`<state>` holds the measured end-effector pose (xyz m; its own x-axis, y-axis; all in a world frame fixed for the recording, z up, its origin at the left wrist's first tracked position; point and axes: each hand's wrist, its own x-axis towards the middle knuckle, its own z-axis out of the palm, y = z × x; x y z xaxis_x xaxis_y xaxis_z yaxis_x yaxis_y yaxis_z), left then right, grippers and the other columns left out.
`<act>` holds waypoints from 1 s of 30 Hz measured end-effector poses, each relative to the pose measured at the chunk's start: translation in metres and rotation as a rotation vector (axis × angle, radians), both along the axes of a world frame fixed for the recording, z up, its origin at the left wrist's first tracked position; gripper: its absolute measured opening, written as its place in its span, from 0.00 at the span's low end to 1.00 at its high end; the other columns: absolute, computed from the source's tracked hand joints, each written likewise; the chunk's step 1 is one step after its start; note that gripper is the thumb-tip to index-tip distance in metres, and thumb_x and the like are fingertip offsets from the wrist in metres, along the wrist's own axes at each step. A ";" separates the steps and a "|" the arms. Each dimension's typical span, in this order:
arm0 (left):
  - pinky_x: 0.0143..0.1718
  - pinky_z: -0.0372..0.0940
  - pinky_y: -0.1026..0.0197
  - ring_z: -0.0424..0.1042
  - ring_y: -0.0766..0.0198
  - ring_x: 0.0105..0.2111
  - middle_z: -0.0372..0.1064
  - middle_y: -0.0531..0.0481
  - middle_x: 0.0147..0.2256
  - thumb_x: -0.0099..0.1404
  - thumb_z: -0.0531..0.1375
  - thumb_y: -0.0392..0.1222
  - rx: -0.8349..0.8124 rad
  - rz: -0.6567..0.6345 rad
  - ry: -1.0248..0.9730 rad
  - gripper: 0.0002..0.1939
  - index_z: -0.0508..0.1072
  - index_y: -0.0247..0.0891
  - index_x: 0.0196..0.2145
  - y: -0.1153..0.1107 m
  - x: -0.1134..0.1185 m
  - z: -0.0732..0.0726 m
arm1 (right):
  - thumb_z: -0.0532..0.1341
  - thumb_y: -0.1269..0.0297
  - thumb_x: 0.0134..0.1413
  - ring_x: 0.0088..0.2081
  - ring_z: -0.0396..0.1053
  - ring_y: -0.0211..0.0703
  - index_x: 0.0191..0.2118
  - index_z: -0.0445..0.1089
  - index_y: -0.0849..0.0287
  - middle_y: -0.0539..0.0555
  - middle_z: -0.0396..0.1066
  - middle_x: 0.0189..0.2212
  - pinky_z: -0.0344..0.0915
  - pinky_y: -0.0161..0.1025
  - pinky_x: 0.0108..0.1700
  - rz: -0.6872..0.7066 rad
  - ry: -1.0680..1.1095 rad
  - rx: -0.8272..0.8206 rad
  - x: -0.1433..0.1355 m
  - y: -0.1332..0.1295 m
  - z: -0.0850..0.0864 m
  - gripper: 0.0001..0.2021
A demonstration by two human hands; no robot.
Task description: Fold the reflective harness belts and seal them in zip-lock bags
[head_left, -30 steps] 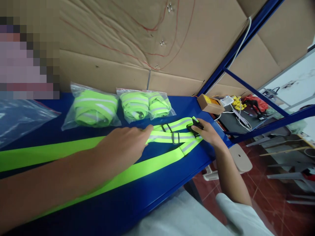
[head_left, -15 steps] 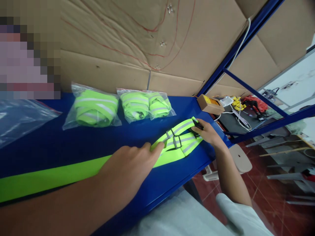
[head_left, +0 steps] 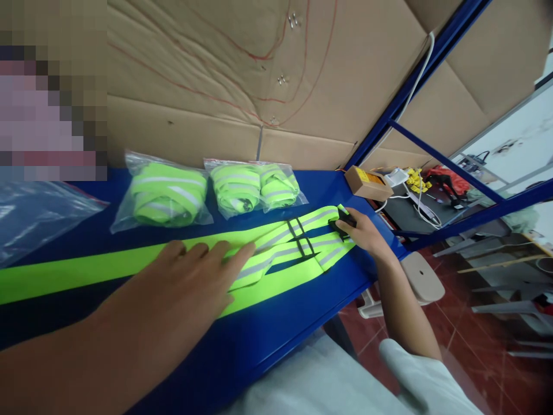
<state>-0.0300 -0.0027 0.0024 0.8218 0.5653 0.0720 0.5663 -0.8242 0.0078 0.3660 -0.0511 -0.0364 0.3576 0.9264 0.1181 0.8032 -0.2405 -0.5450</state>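
Observation:
A neon yellow-green reflective strap harness (head_left: 322,216) with grey stripes lies across the blue table. Its right end, by a black buckle (head_left: 341,223), is in the closed fingers of my right hand (head_left: 365,230). Farther left, my left hand (head_left: 190,276) is closed over the striped straps from above; its fingertips are partly hidden. Two dark slide adjusters (head_left: 305,247) sit side by side on the straps between my hands. Long plain green lengths run left past my left hand and out of view.
Clear zip bags of rolled green straps (head_left: 168,193) stand along the cardboard wall (head_left: 311,138). Another clear bag (head_left: 38,219) lies at the left. A small cardboard box (head_left: 367,183) stands at the table's far right corner. Beyond the blue table's edge (head_left: 294,346) is a pale stool (head_left: 423,276).
My left hand has moved left along the straps, which now lie longer and straighter between my hands. The adjusters have shifted slightly left. My right hand has stayed at the buckle.

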 end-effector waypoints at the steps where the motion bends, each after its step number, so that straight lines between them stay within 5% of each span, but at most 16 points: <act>1: 0.50 0.66 0.32 0.73 0.35 0.54 0.71 0.35 0.58 0.61 0.64 0.34 0.018 -0.005 0.041 0.33 0.67 0.46 0.64 -0.002 0.002 0.000 | 0.64 0.54 0.57 0.48 0.73 0.54 0.57 0.70 0.59 0.59 0.76 0.50 0.67 0.53 0.56 -0.009 -0.004 0.004 0.001 0.000 -0.001 0.25; 3: 0.57 0.58 0.25 0.63 0.30 0.62 0.61 0.29 0.65 0.61 0.68 0.42 0.022 -0.018 0.086 0.37 0.64 0.43 0.66 -0.009 0.015 0.002 | 0.63 0.54 0.57 0.49 0.73 0.54 0.58 0.70 0.60 0.60 0.75 0.50 0.67 0.53 0.56 -0.018 -0.007 0.006 0.001 0.000 -0.003 0.25; 7: 0.62 0.56 0.31 0.56 0.35 0.67 0.53 0.27 0.68 0.67 0.62 0.58 -0.055 -0.082 -0.034 0.40 0.57 0.39 0.69 -0.017 0.072 0.010 | 0.62 0.54 0.58 0.47 0.74 0.53 0.58 0.69 0.60 0.60 0.76 0.49 0.68 0.51 0.53 -0.019 -0.013 0.009 -0.001 0.000 -0.004 0.25; 12: 0.53 0.63 0.37 0.67 0.36 0.57 0.65 0.26 0.58 0.70 0.58 0.57 -0.078 -0.114 -0.048 0.37 0.57 0.34 0.68 -0.002 0.135 0.005 | 0.62 0.55 0.58 0.46 0.74 0.53 0.57 0.70 0.60 0.59 0.77 0.48 0.70 0.50 0.50 -0.018 -0.031 0.018 -0.002 0.000 -0.004 0.23; 22: 0.47 0.66 0.41 0.73 0.42 0.47 0.71 0.35 0.46 0.70 0.55 0.41 -0.004 -0.164 -0.063 0.19 0.69 0.32 0.55 0.018 0.139 -0.003 | 0.62 0.57 0.59 0.48 0.74 0.55 0.58 0.70 0.60 0.61 0.76 0.50 0.68 0.50 0.53 -0.051 -0.046 0.046 -0.009 0.000 -0.006 0.23; 30: 0.44 0.68 0.50 0.74 0.52 0.42 0.65 0.37 0.52 0.68 0.50 0.30 0.173 -0.312 -0.022 0.19 0.69 0.35 0.54 0.020 0.147 -0.003 | 0.62 0.59 0.61 0.50 0.73 0.58 0.58 0.70 0.59 0.62 0.75 0.51 0.68 0.51 0.53 -0.073 -0.059 0.062 -0.014 0.004 -0.009 0.21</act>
<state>0.1174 0.0169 -0.0006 0.9499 0.2657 0.1645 0.2888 -0.9475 -0.1374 0.3522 -0.0472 -0.0451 0.4145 0.8884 0.1972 0.8160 -0.2669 -0.5127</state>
